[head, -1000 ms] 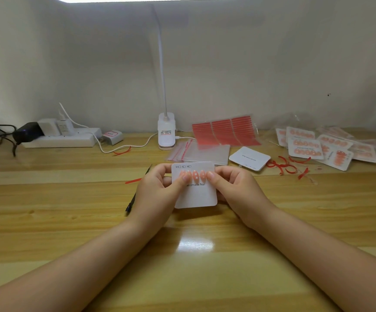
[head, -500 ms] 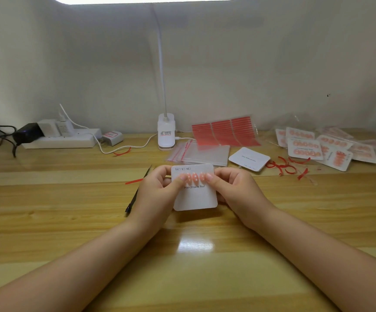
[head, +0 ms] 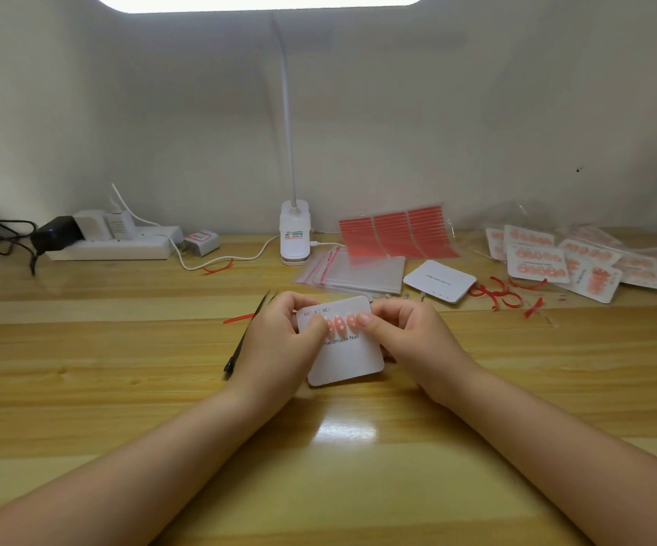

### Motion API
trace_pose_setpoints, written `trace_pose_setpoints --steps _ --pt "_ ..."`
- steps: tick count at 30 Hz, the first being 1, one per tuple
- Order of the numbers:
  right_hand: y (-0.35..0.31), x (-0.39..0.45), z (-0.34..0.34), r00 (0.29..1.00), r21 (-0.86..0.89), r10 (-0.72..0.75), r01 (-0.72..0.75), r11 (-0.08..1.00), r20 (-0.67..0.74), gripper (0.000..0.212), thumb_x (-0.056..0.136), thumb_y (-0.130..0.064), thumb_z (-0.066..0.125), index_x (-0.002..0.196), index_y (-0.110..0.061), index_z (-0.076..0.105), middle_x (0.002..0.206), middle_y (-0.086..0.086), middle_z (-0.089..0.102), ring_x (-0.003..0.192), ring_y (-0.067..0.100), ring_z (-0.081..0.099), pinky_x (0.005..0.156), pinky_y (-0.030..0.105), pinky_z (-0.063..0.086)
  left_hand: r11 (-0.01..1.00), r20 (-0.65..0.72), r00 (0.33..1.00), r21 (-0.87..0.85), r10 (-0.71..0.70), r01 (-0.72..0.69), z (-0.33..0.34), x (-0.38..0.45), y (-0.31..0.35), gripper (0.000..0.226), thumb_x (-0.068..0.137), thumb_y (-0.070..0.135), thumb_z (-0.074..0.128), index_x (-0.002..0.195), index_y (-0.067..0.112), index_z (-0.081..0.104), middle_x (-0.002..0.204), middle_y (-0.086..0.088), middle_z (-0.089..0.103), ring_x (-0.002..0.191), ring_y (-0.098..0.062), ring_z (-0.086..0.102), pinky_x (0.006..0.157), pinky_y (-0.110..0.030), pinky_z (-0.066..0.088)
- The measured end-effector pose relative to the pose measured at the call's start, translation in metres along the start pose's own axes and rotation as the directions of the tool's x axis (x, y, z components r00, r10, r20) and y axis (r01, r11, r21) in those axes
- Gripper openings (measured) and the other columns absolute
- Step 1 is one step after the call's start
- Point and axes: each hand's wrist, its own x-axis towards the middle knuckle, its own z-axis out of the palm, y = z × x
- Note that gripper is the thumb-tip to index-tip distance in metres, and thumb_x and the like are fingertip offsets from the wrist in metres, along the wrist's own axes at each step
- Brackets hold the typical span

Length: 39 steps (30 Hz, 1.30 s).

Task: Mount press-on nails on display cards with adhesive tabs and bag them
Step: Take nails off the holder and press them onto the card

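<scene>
A white display card (head: 348,358) printed "Handmade Nail" is held just above the wooden table (head: 122,388). A row of pink dotted press-on nails (head: 340,324) sits across its upper part. My left hand (head: 279,340) grips the card's left edge, thumb pressing the row's left end. My right hand (head: 405,334) grips the right edge, thumb on the row's right end. Behind lie red adhesive tab sheets (head: 396,236), clear zip bags (head: 358,271) and a blank card (head: 439,281).
Black tweezers (head: 246,334) lie just left of my left hand. Bagged finished cards (head: 563,262) pile at the right rear, with red peeled strips (head: 504,295) in front. A clip lamp (head: 294,238) stands at the wall, a power strip (head: 114,246) at the left.
Both hands stay on the card. It has tilted slightly, and the thumbs have shifted a little along the nail row.
</scene>
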Motion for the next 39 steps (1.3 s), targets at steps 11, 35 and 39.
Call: trace_pose_setpoints --steps 11,35,39 --pt "0.002 -0.004 0.003 0.964 -0.587 -0.266 0.201 0.784 -0.024 0.042 0.088 -0.029 0.066 0.128 -0.02 0.056 0.095 -0.012 0.056 0.082 0.003 0.048 0.077 0.018 0.037 0.59 0.182 0.953 0.752 0.243 -0.294 -0.011 0.006 0.005 0.032 0.089 0.056 0.049 0.107 0.035 0.065 0.103 0.013 0.06 0.101 -0.015 0.05 0.081 -0.029 0.029" --pt "-0.001 -0.007 0.005 0.94 -0.821 -0.332 0.25 0.513 0.079 0.021 0.088 -0.022 0.06 0.107 -0.016 0.067 0.104 -0.002 0.057 0.104 0.017 0.046 0.089 0.029 0.038 0.395 0.163 0.945 0.918 -0.282 -0.04 -0.087 0.069 -0.018 0.051 0.09 0.063 0.05 0.137 0.043 0.05 0.141 -0.002 0.05 0.127 -0.03 0.044 0.102 -0.041 0.043" --pt "-0.001 -0.006 0.004 0.942 -0.813 -0.327 0.25 0.525 0.078 0.021 0.087 -0.022 0.061 0.106 -0.016 0.067 0.104 -0.002 0.057 0.104 0.017 0.047 0.089 0.03 0.039 0.473 0.065 0.981 0.881 -0.181 0.029 -0.092 0.071 -0.021 0.04 0.089 0.047 0.062 0.127 0.032 0.058 0.116 0.003 0.064 0.106 -0.022 0.059 0.088 -0.04 0.052"
